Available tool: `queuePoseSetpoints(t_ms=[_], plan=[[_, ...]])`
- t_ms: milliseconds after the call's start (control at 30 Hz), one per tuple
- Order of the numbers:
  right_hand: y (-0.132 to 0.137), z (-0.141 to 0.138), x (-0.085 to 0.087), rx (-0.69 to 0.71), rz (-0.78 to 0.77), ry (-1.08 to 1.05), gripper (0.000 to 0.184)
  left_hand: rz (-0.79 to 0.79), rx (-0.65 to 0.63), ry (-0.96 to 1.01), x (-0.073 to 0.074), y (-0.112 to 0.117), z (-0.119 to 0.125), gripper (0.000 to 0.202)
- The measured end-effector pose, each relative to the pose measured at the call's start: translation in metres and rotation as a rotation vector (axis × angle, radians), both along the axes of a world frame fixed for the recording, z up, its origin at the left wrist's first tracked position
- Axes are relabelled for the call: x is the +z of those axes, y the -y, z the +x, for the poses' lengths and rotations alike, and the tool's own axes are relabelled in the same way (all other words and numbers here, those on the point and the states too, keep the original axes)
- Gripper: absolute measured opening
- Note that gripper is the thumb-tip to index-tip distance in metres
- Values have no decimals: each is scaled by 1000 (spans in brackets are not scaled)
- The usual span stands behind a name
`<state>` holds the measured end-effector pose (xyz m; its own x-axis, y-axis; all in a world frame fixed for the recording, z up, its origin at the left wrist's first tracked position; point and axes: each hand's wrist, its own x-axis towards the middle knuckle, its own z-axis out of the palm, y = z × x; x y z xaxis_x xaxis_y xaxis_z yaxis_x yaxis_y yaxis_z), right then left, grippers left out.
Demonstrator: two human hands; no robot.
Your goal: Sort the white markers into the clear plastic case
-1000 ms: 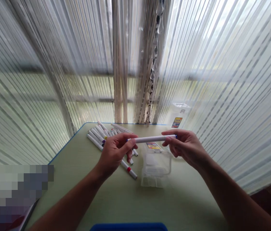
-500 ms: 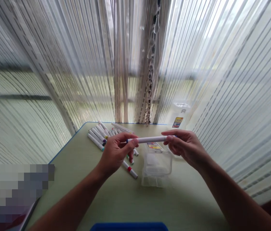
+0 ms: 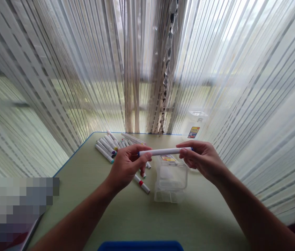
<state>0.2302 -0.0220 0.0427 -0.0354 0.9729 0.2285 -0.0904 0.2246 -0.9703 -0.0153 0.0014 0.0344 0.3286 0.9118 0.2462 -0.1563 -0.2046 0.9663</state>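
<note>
A white marker (image 3: pixel 165 151) with blue ends lies level between my two hands, above the table. My left hand (image 3: pixel 127 162) pinches its left end between thumb and fingers. At the other end, my right hand (image 3: pixel 198 155) grips it the same way, thumb in front. Behind and below my left hand is a loose pile of white markers (image 3: pixel 107 144) with variously coloured ends. One marker with a red band (image 3: pixel 142 184) rests apart, nearer to me. Under the held marker stands a clear plastic box (image 3: pixel 172 179) with a label, partly hidden by it.
At the back right, a tall clear container (image 3: pixel 196 120) carries a yellow and blue label. The pale green table (image 3: pixel 84 195) has a blue edge. A blue object (image 3: pixel 140 245) shows at the bottom. String curtains (image 3: pixel 97 69) hang behind the table.
The marker stays in both hands at nearly the same place. My right fingers have shifted slightly, so its blue right end shows more clearly.
</note>
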Motion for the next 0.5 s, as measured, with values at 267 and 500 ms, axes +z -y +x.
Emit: queuePoseSetpoints(t_ms=[267,500], plan=[[-1,0,0,13,0,-24,24,-39,-9,73,-3,-2,1,29],[-1,1,-2,9,0,25,26,-19,-13,31,-5,-3,2,28]])
